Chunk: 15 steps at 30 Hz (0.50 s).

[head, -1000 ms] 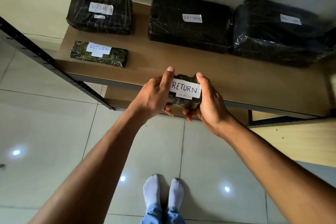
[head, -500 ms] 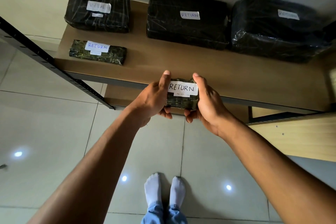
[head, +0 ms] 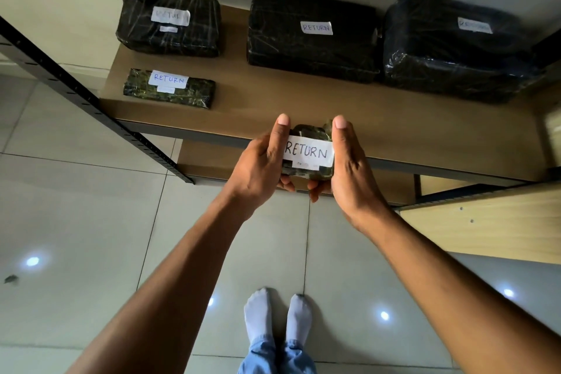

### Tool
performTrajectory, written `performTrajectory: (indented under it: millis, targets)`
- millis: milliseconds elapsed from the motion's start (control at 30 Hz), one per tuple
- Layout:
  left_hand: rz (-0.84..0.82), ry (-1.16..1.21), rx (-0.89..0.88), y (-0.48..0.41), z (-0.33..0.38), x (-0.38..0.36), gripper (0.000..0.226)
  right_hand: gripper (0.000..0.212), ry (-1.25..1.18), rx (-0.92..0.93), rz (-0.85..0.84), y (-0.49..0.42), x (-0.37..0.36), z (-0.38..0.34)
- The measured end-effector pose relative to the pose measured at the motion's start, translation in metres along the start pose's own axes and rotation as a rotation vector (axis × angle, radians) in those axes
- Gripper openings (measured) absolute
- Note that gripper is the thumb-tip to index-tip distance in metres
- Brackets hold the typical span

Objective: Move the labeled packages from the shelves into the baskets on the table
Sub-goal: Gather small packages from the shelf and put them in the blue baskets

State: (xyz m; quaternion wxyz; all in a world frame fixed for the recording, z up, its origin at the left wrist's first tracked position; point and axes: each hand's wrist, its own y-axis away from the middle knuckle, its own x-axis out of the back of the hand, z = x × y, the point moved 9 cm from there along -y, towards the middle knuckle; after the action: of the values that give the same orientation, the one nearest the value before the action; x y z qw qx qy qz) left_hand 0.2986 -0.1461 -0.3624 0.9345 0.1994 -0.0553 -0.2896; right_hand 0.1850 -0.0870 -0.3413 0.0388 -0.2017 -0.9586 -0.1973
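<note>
A small dark wrapped package (head: 308, 152) with a white label reading RETURN sits between both my hands, just in front of the shelf's front edge. My left hand (head: 259, 161) grips its left side, thumb on top and fingers curled beneath. My right hand (head: 349, 161) grips its right side the same way. On the brown shelf board (head: 303, 106) lie several more wrapped packages: a thin greenish one (head: 169, 89) at front left, a black one (head: 169, 24) behind it, a large black one (head: 312, 33) in the middle and another (head: 455, 45) at the right. No basket is in view.
Black metal shelf uprights (head: 91, 100) slant along the left side. A lower shelf board (head: 212, 161) shows under the top one. A light wooden surface (head: 501, 228) juts in at the right. My socked feet (head: 277, 313) stand on the pale tiled floor.
Both hands keep holding the package and have shifted it slightly away from me along the shelf's front edge; the view has tilted a little.
</note>
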Motion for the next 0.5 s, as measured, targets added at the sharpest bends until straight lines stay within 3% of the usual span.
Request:
performTrajectory:
  millis: [267, 500]
  targets:
    - [0.212, -0.209, -0.044, 0.016, 0.020, 0.007, 0.058, 0.058, -0.258, -0.059, -0.133, -0.001, -0.010, 0.012]
    - [0.212, -0.241, -0.002, 0.028, 0.020, 0.006, 0.061, 0.058, -0.245, -0.068, -0.133, 0.010, -0.008, 0.016]
